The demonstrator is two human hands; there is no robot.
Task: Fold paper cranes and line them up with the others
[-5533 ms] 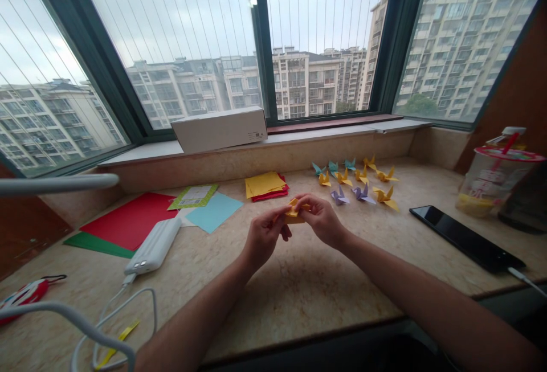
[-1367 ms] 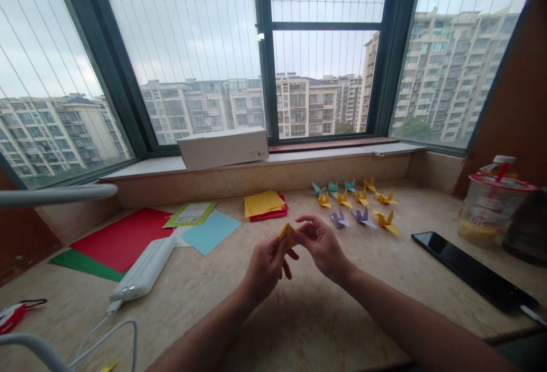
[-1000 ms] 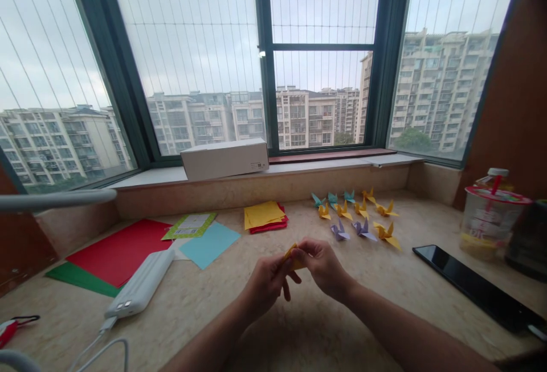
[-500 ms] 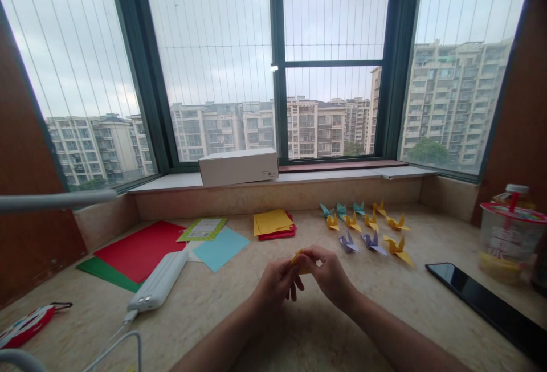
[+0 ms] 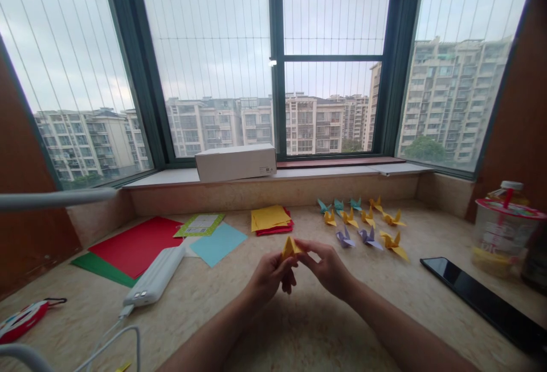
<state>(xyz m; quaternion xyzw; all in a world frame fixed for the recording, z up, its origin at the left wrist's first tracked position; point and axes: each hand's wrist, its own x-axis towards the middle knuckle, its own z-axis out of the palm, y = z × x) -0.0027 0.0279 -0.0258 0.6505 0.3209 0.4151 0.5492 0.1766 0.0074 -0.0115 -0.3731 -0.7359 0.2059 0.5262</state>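
A small folded yellow paper piece (image 5: 290, 246) is pinched between both hands above the marble desk (image 5: 299, 332). My left hand (image 5: 269, 274) grips it from the left with thumb and fingers closed. Fingertips of my right hand (image 5: 327, 266) hold its right side. Behind the hands lie a stack of yellow and red paper squares (image 5: 271, 219) and several finished paper cranes (image 5: 363, 225) in teal, yellow and purple.
Red, green and light blue sheets (image 5: 141, 244) lie at the left beside a white power bank (image 5: 154, 276) with a cable. A black phone (image 5: 482, 301) and a lidded plastic cup (image 5: 504, 235) are at the right. A white box (image 5: 236, 162) sits on the window sill.
The hands have lifted the yellow piece slightly, so a folded point now sticks up between them. The view has shifted a little to the left.
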